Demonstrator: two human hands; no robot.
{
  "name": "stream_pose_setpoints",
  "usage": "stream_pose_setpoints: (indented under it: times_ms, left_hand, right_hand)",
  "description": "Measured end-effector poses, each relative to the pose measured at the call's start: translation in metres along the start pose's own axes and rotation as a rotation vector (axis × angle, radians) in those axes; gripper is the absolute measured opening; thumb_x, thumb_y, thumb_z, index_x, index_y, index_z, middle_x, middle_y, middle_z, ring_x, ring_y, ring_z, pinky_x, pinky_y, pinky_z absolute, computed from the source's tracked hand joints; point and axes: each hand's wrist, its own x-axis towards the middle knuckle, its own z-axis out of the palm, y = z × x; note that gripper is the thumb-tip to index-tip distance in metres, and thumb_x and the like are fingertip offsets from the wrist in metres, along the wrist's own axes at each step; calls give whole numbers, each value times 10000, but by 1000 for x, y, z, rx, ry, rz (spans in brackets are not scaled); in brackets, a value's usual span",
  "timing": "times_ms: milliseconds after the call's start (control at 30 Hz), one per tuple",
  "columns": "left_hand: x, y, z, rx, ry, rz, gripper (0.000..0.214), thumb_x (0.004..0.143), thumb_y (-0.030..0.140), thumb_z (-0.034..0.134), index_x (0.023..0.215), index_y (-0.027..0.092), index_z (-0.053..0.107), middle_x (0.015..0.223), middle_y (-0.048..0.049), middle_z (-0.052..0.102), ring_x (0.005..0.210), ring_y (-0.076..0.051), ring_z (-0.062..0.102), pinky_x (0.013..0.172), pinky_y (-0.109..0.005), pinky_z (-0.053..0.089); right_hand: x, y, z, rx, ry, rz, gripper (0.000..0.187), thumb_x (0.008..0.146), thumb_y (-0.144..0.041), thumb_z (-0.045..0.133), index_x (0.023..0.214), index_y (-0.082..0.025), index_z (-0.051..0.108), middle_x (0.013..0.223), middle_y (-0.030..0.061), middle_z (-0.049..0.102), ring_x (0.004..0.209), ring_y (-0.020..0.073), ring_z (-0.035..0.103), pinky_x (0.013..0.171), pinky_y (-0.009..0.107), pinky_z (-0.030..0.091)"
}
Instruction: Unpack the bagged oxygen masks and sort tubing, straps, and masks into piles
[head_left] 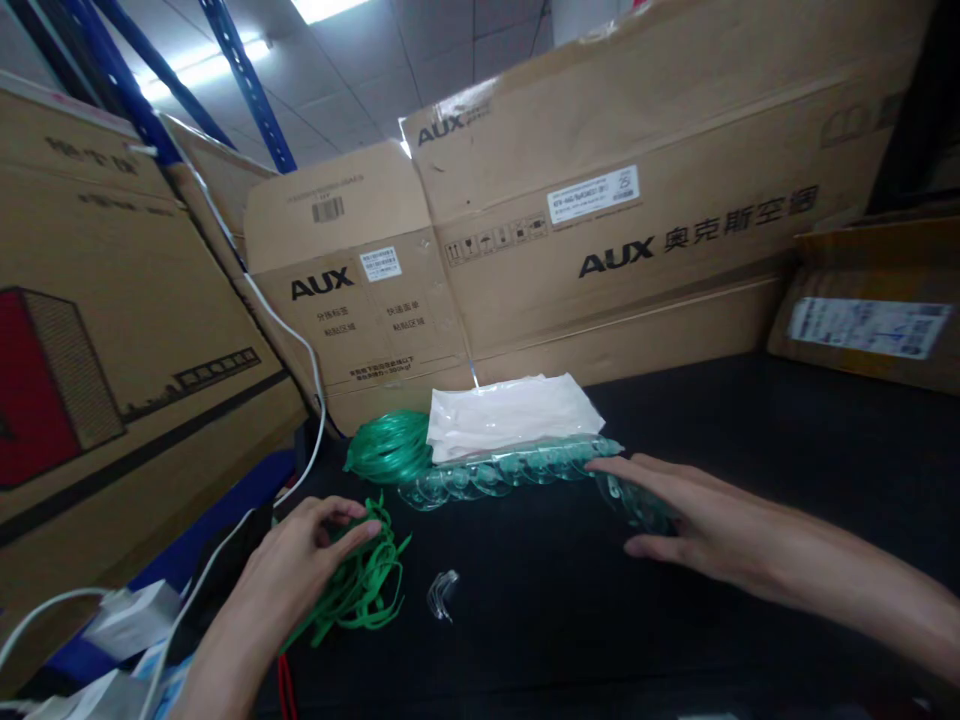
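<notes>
Green, thin, ribbon-like cords (379, 580) lie in a loose tangle on the black-surfaced desk (540, 625), front left, right by my left hand (300, 550). That hand is part-curled, thumb and fingertips apart; can't tell if I touch the strands. Probably left heaped because limp cord won't stack.

My right hand (701, 515) is open, thumb well off the fingers, around a clear plastic clump of round pieces (637, 505). Contact unclear, no firm grip visible. The wide spread likely suits a bulky, slippery bunch.

Next to it, a row of clear, overlapping plastic discs (487, 480) runs along the front edge of flat white packets in clear wrap (514, 415). Shiny green coiled bundle (390, 447) sits just left of the packets; coiling presumably stops it tangling. One small, clear, curved plastic piece (442, 595) lies alone, right of the cords. Brown printed cardboard (600, 240) stands behind, maybe as a screen.
</notes>
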Motion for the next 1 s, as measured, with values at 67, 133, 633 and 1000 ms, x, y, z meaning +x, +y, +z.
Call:
stream_pose_setpoints:
  times_ms: [67,133,633,1000]
  left_hand:
    - [1,9,2,38,89,0,537,718,712,629,930,243,785,938,-79,751,804,-303,681,694,-357,491]
    - [-2,28,7,12,165,22,551,736,731,606,924,243,781,897,-72,739,779,-295,667,688,-353,474]
    - [-42,141,86,-798,-270,431,203,918,301,641,1075,223,742,933,-21,755,815,-176,696,736,-250,547]
    - [-36,143,83,-1246,-482,129,462,892,576,654,883,135,791,850,-81,700,831,-184,605,754,-252,501]
  right_hand:
    - [-1,1,2,14,-22,-5,710,823,-429,761,1480,-407,493,1501,62,560,1364,360,531,1093,528,475]
    - [1,-4,2,57,-46,-22,731,840,-439,752,1503,-423,447,1517,43,542,1389,349,503,1115,515,453]
    - [13,-64,4,236,-6,-107,539,800,-331,820,1303,-285,631,1303,53,665,1232,273,607,1046,389,488]
    - [19,-71,-10,247,174,-218,274,868,-164,766,1130,-246,767,1099,20,780,1041,200,717,948,299,542]
